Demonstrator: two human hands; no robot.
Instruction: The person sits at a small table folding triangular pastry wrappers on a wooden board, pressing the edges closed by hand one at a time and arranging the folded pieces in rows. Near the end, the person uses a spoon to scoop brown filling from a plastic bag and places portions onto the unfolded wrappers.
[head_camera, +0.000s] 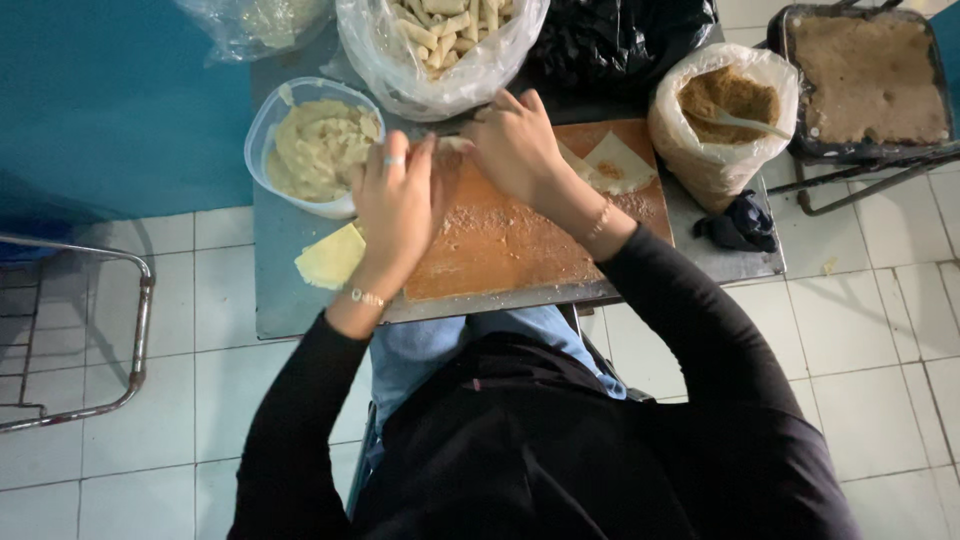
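Left hand (397, 205) and right hand (512, 145) on the orange board (500, 250), fingers seemingly curled around a pale wrapper roll (452, 145) at its far edge, filling bowl (315, 150) just left on the grey surface (275, 280)

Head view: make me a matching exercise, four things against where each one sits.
Things:
1. clear bowl of pale filling
2. bag of brown crumbs with a spoon
3. bag of finished rolls
4. stack of yellow wrappers

Places:
A. on the table's near left, below the bowl
B. far edge, above both hands
C. right of the wooden board
D. beside the left hand, left of the board

Pairs: 1-D, 2-C, 3-B, 4-A
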